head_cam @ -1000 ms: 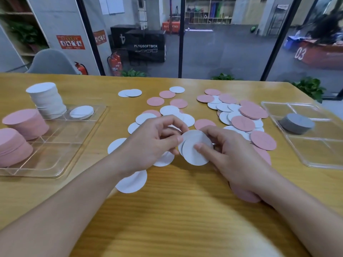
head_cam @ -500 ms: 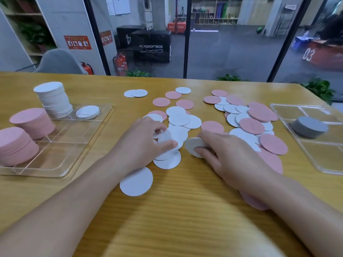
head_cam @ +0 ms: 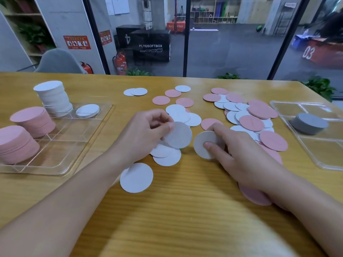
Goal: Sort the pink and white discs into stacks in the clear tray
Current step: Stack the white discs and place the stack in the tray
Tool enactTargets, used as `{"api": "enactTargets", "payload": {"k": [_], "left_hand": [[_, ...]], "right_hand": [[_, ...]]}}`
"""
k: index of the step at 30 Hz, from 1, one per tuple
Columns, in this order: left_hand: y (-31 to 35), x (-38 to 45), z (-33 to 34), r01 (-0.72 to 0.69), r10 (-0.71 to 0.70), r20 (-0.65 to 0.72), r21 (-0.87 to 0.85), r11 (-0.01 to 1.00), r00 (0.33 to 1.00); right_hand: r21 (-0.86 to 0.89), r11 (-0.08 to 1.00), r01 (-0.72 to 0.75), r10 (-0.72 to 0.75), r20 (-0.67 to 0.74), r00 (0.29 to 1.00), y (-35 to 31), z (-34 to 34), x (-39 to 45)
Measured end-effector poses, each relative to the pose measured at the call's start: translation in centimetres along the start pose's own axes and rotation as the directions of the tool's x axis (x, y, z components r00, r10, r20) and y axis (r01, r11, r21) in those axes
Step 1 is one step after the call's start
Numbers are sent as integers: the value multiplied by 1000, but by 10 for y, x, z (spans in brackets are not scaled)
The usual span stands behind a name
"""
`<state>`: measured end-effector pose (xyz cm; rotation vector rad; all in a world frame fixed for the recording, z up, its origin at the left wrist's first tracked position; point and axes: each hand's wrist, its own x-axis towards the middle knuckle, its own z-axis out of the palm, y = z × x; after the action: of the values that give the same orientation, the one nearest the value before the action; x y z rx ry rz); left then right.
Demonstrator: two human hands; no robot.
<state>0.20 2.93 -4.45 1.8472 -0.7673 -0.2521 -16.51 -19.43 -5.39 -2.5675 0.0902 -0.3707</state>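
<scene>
Both hands mid-frame gathering whites off the tabletop point(head_cam: 185, 210): left hand point(head_cam: 146, 134) fingers pinch a white disc point(head_cam: 179, 135), right hand point(head_cam: 239, 151) fingers pinch another point(head_cam: 203, 143), likely batching them for the white stack point(head_cam: 53, 98) in the tray point(head_cam: 61, 169), left of frame.

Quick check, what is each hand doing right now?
Left hand: pinches a white disc, lifted above the loose pile.
Right hand: holds another white disc between thumb and fingers.
</scene>
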Motion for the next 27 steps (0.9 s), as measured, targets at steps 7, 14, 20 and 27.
{"api": "enactTargets", "payload": {"k": [7, 14, 20, 27], "left_hand": [[-3, -2, -2, -49, 45, 112, 29, 998, 993], [0, -5, 11, -54, 90, 243, -150, 987, 966], [3, -6, 10, -80, 138, 292, -202, 976, 947], [-25, 13, -22, -53, 41, 34, 511, 858, 999]], "right_hand": [[60, 997, 38, -37, -7, 999, -2, -2, -1], [36, 999, 23, -24, 11, 1000, -2, 5, -2], [-7, 998, 58, -58, 28, 998, 0, 11, 0], [64, 998, 25, -25, 1, 1000, 0, 9, -1]]}}
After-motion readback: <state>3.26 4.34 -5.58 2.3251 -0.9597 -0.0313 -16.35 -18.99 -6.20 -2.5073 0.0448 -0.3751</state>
